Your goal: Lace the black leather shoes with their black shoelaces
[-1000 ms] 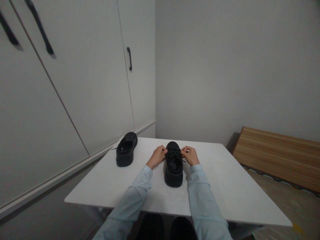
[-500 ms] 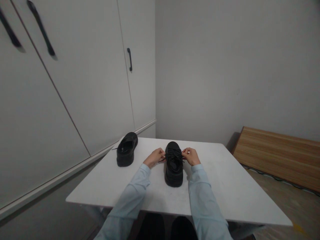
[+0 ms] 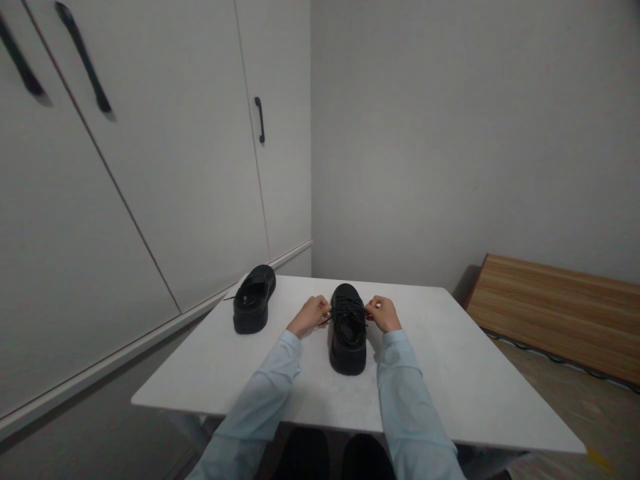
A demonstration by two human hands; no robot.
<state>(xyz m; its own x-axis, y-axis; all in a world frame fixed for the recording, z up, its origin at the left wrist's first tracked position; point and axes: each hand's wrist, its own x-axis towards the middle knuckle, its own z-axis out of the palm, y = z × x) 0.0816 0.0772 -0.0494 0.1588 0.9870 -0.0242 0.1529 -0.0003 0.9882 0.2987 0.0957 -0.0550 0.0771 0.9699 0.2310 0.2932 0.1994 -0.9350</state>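
The black lace-up shoe stands upright on the white table, between the two hands, its toe pointing away and its opening showing a dark, shiny interior. The left hand and right hand flank it, wrists angled inward, each with thumb and fingers drawn into a narrow pinch on the shoelaces; one dark end pokes out below the left fingers. Light-blue sleeves cover both forearms. A matching shoe sits well apart to the left, near closed cabinet doors. A wood-grain panel leans at right.
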